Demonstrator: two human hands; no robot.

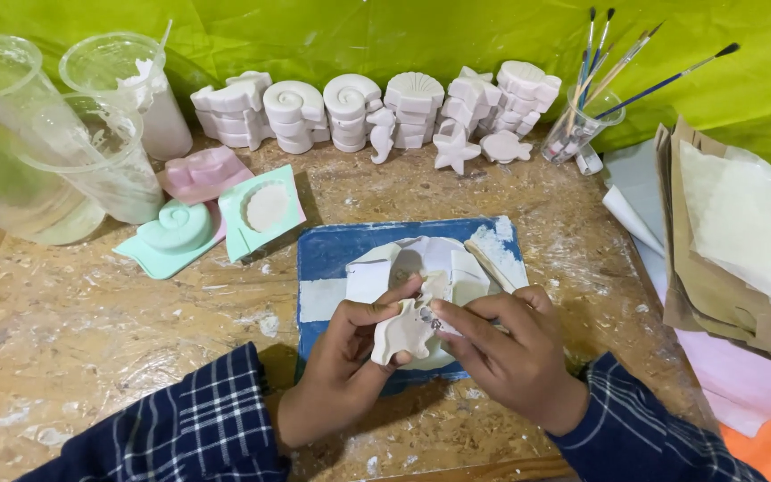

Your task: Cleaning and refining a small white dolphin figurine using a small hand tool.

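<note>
Both hands meet over a blue mat [332, 254] on the wooden table. My left hand [341, 361] grips a small white plaster figure [401, 332], shaped like a sea animal, from the left side. My right hand [515, 353] pinches the same figure at its upper right edge, and a thin tool seems to be between its fingers, too small to tell. Under the hands lies a white plaster disc [430, 263] with loose white pieces on it. A flat white-dusted stick [493, 259] rests at the mat's right edge.
Stacks of white plaster shells, seahorses and starfish [377, 112] line the back. Green and pink moulds [225, 210] lie at the left near clear plastic cups [91, 152]. A cup of paintbrushes [582, 125] stands at the back right, with paper sheets and cardboard [725, 250] beside it.
</note>
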